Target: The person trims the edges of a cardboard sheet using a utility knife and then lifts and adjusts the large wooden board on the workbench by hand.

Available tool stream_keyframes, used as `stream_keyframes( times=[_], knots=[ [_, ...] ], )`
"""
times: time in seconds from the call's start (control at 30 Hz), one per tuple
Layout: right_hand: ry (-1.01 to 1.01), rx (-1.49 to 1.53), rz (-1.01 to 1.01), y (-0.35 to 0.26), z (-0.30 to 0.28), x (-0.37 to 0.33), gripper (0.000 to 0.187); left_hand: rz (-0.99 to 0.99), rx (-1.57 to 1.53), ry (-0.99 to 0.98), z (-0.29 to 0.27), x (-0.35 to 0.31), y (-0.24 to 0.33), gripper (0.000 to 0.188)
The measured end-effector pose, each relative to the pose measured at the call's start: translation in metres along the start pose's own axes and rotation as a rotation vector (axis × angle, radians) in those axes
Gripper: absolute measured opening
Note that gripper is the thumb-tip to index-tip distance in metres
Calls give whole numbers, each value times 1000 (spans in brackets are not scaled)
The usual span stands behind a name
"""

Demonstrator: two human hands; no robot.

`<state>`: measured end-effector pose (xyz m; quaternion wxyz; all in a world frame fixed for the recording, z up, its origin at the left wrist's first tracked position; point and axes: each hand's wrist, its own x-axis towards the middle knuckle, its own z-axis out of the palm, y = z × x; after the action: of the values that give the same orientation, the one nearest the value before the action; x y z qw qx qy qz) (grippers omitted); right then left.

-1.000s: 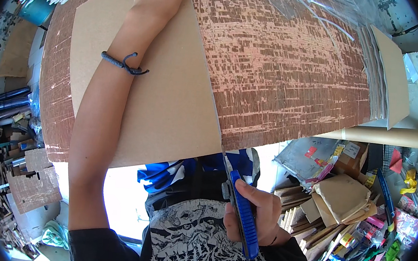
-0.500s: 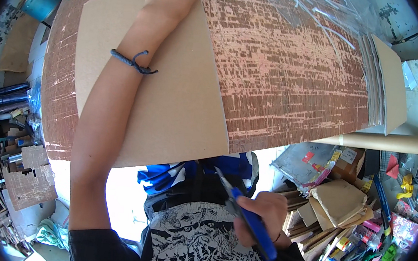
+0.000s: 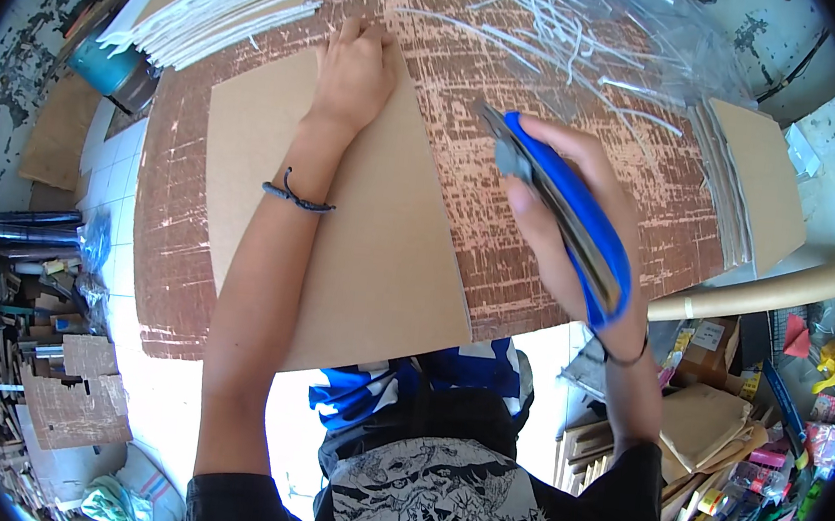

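A tan cardboard sheet (image 3: 368, 256) lies on the scratched brown tabletop, its near edge toward my body. My left hand (image 3: 355, 79) rests at the sheet's far end, fingers bent over the edge and pressing on it; the fingertips are partly hidden. My left forearm stretches along the sheet. Over the table to the right of the sheet, my right hand (image 3: 600, 193) is raised, wrapped round a blue and grey utility knife (image 3: 591, 232). The knife's front end points to the far left, apart from the cardboard and blurred.
White-edged stacked sheets (image 3: 231, 6) stand at the far left. Thin white strips (image 3: 550, 32) and clear plastic lie at the back. A cardboard stack (image 3: 746, 192) stands at the right edge, near a long cardboard tube (image 3: 767, 289). Clutter (image 3: 747, 493) fills the floor at right.
My right hand has risen with the knife from beside my body to over the table. The view has shifted, bringing my whole left hand and more of the table's far side into sight.
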<state>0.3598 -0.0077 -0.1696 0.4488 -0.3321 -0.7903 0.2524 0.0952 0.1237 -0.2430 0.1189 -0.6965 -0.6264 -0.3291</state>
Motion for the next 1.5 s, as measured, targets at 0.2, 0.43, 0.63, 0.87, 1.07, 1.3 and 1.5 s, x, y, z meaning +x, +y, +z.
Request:
stream_keyframes(
  times=[0.2,0.43,0.63,0.87,1.07,1.3,1.5],
  knots=[
    [-208,-193,-164,53,17,63,58,-16,-98,66,3,-2,-1,21],
    [-219,-833,-221,118,36,121,67,15,-9,44,-3,2,4,24],
    [-117,-940,-279,113,36,153,24,-19,51,19,-6,4,6,29],
    [-313,-472,-38,111,82,186,26,-141,50,-39,-9,10,8,27],
    [-377,-312,136,116,92,194,31,-139,-38,-3,-13,13,4,25],
    [-382,-189,98,136,98,195,34,-150,-35,40,-16,16,2,22],
    [-388,-151,71,140,98,195,34,-129,-15,61,-18,16,6,25]
  ],
)
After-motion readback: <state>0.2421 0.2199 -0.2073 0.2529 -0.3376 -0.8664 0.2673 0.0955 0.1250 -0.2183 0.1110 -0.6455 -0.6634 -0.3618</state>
